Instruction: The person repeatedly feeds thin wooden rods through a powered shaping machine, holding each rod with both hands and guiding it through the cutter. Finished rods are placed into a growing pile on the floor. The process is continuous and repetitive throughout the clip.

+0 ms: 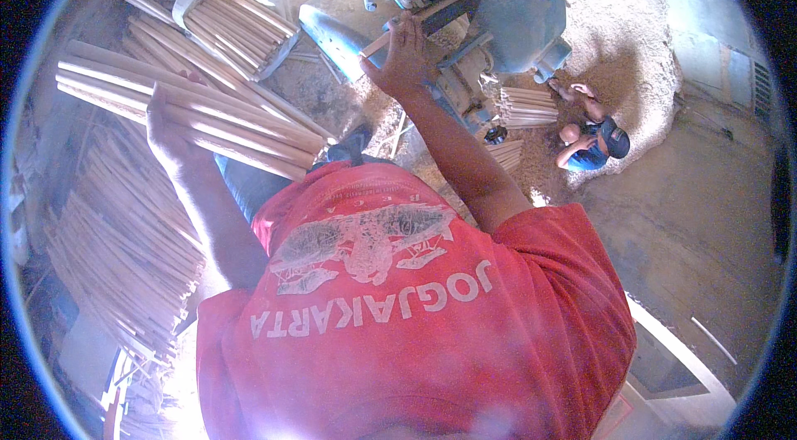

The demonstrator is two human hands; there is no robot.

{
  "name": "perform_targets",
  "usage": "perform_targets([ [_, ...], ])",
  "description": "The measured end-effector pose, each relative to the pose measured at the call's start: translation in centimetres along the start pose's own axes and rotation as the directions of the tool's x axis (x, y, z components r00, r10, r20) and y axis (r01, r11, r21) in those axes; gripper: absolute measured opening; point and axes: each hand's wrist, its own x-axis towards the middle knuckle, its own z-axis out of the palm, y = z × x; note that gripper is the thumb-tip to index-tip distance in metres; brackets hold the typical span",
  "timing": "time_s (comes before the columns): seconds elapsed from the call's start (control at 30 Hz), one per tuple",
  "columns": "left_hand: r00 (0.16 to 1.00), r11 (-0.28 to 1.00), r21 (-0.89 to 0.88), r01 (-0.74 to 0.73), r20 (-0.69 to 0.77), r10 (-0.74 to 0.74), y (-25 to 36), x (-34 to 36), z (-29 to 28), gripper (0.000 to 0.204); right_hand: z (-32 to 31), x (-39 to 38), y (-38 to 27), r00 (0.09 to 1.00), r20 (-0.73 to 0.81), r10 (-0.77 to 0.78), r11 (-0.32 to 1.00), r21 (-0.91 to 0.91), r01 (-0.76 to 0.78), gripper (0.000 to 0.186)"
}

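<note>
My left hand [168,129] is closed round a bundle of pale wooden sticks [257,131], holding it aslant on the left, in front of my body. My right hand [405,65] reaches forward to a blue-grey woodworking machine [521,21]. Its thumb and fingers are on a single wooden stick [376,45], whose near end pokes out to the left of the hand. Farther along, the stick lies against the machine, where my fingers partly cover it. The fingertips are small and pale in the glare.
Many sticks [124,232] lie piled at the left. A white sack [241,25] of sticks stands behind the bundle. Past the machine, another stack of sticks [529,107] lies near a crouching person [591,145] in blue with a dark cap. Sawdust [631,25] is heaped at the far right.
</note>
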Motion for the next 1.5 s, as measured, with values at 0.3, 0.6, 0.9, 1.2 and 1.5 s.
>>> perform_targets([
  [0.3, 0.999, 1.0, 0.01, 0.011, -0.033, -0.011, -0.6, -0.2, 0.5, 0.06, 0.5, -0.3, 0.4, 0.997, 0.006, 0.08, 0.997, -0.021, -0.08, 0.113],
  [0.6, 0.998, 1.0, 0.024, 0.02, -0.061, -0.018, -0.7, -0.2, 0.3, 0.058, 1.2, -0.5, 1.3, 0.982, 0.007, 0.187, 0.981, -0.049, -0.186, 0.116],
  [0.9, 0.999, 0.999, 0.01, 0.039, -0.028, -0.039, -0.5, 0.2, -0.1, 0.057, 0.3, 0.7, 1.7, 0.962, 0.082, 0.261, 0.964, 0.027, -0.264, 0.115],
  [1.2, 0.998, 0.998, 0.057, 0.022, -0.062, -0.018, -0.5, 0.1, 0.7, 0.061, 0.2, 1.0, 2.9, 0.97, 0.089, 0.225, 0.969, 0.086, -0.232, 0.113],
  [1.5, 0.997, 0.997, 0.039, 0.069, -0.029, -0.067, -1.1, 0.5, 0.4, 0.064, 0.5, 1.7, 3.6, 0.98, 0.038, 0.193, 0.981, 0.021, -0.194, 0.113],
])
